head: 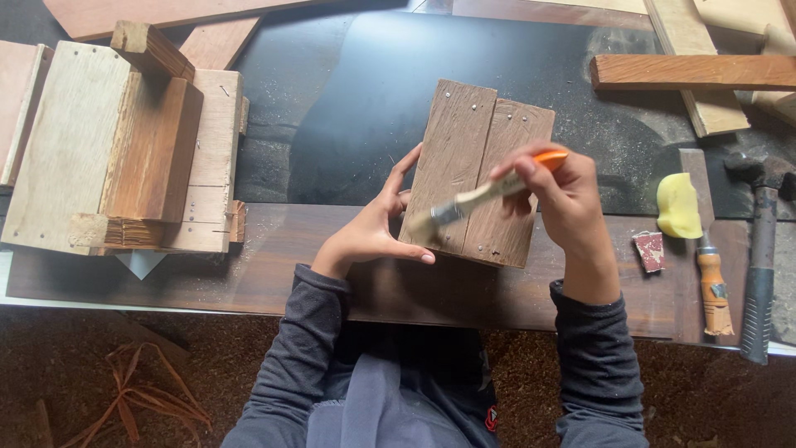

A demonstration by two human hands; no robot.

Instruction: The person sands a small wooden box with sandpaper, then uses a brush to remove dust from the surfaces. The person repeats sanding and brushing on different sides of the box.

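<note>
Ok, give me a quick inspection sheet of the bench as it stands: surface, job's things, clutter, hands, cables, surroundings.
Surface: dark workbench dusted with sawdust; brown board along the near edge.
Job's things: small nailed plank panel, propped up; paintbrush with orange handle end laid across it.
Clutter: wooden box assembly at left; yellow sponge, sandpaper scrap, chisel, hammer at right; loose planks at the far edge.
Hands: left hand steadies the panel's left edge; right hand grips the paintbrush.
Cables: nothing seen.
Surroundings: brown floor with wood shavings.
</note>
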